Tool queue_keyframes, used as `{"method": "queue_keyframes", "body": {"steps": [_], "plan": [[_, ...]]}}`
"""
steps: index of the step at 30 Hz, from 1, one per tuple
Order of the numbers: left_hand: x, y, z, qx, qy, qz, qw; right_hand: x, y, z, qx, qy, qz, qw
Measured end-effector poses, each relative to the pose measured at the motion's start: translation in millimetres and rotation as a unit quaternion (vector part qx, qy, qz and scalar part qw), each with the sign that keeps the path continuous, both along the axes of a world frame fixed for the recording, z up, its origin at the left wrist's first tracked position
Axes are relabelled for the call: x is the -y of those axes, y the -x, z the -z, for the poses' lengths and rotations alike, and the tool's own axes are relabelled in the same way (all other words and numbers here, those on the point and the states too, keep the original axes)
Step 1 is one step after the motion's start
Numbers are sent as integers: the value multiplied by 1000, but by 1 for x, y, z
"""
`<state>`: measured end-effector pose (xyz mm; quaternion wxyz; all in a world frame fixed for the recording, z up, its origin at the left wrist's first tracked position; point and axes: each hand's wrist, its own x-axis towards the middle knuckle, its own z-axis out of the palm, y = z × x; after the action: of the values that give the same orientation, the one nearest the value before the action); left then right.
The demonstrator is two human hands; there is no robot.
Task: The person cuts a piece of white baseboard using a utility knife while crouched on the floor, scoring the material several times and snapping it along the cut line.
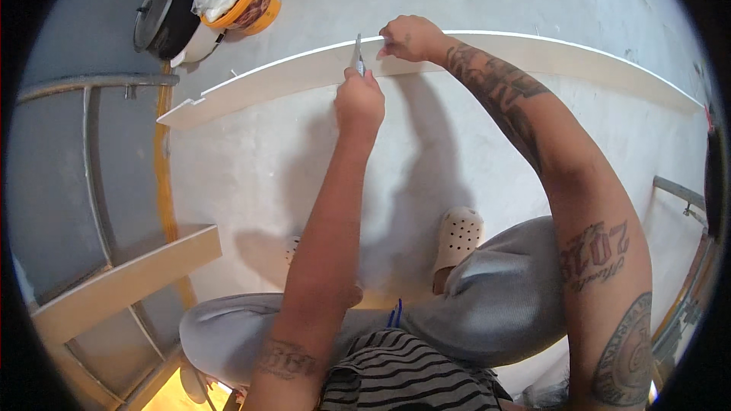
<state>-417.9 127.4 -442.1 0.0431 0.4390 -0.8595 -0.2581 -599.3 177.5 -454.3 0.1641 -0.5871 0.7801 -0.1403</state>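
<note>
A long, narrow white board stands on its edge across the floor in front of me. Its left end has a small notch. My left hand is closed around a slim grey knife, whose pointed blade rises against the board's face up to the top edge. Just to the right of the blade, my right hand grips the board's top edge, fingers curled over it. Most of the knife's handle is hidden in my left fist.
A yellow bucket with a plastic bag and a black pot with a lid stand at the far left. A metal frame and a short board are on the left. My clog rests on the grey floor.
</note>
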Motion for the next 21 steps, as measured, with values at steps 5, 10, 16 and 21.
{"method": "queue_keyframes", "body": {"steps": [5, 10, 16, 21], "plan": [[2, 4, -2, 14, -31, 1, 999, 1, 0, 1, 6, -21, 13, 1000], [9, 8, -20, 27, -34, 2, 999, 10, -4, 2, 0, -9, 18, 1000], [13, 5, 2, -14, 31, 15, 999, 11, 0, 6, 12, 17, 27, 999], [5, -5, 9, 12, -11, 6, 1000, 11, 7, 11, 42, -15, -8, 999]]}}
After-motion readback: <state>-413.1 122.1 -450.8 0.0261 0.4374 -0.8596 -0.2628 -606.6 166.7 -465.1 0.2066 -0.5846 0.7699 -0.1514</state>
